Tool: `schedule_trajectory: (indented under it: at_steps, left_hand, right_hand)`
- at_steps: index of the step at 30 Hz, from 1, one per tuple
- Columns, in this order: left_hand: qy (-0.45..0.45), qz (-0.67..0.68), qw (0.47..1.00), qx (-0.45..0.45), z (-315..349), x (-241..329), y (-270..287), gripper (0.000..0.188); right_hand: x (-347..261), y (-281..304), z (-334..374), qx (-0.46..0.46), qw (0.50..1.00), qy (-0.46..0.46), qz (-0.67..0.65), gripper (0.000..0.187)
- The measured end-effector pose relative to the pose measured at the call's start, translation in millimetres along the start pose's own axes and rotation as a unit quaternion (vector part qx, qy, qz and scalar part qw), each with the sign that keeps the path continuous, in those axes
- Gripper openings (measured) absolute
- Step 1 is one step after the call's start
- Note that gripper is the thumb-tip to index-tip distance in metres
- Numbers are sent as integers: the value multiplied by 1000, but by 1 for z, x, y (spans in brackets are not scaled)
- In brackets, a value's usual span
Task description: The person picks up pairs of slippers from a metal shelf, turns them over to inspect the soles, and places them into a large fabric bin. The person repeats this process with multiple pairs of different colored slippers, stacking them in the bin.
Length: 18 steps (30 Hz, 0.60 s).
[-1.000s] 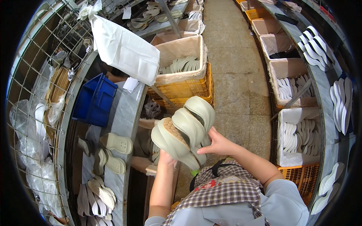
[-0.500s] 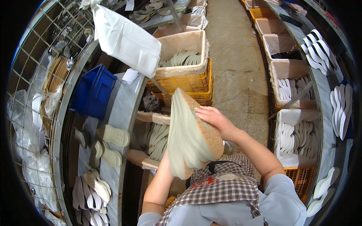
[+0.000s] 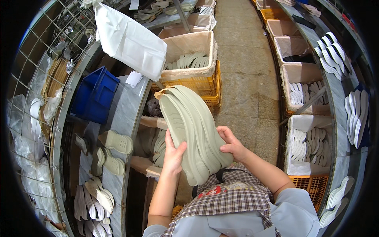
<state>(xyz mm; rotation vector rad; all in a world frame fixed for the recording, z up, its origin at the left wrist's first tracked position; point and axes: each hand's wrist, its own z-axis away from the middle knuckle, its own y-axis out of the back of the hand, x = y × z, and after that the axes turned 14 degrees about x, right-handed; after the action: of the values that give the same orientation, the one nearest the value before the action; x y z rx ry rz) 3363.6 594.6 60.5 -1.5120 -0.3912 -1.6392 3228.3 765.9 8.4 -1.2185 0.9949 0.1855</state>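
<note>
Between my two hands I hold a thick stack of pale grey-green shoe soles (image 3: 195, 132), nested one against another and tilted, with a tan edge showing at its upper left tip. My left hand (image 3: 173, 154) grips the stack's left side, thumb lying over the front sole. At the lower right side, my right hand (image 3: 232, 144) presses with thumb and bent fingers against the sole edges. Partly behind the stack, a cloth-lined bin (image 3: 146, 168) at left holds more soles of the same colour (image 3: 159, 147).
Loose soles (image 3: 116, 142) and a blue bin (image 3: 96, 94) lie along the left grey bench (image 3: 136, 98). A white bag (image 3: 130, 39) hangs above it. Ahead stands a lined bin on yellow crates (image 3: 211, 85). Lined bins of white soles (image 3: 310, 144) line the aisle's right side, beside another bench.
The stack has turned over, its tan faces swung out of sight and pale green sides now in front. My left hand has come into view at its left; my right hand has moved lower.
</note>
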Motion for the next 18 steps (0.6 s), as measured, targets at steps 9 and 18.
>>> schedule_trajectory:
  at_steps: [9,18]
  left_hand:
    - [-34,-7,999,-11,2,-7,7,104]
    - [288,103,950,-71,-43,-26,43,68]
  right_hand:
    - [9,1,0,5,997,54,53,66]
    - [-14,-40,-3,-112,895,236,361,53]
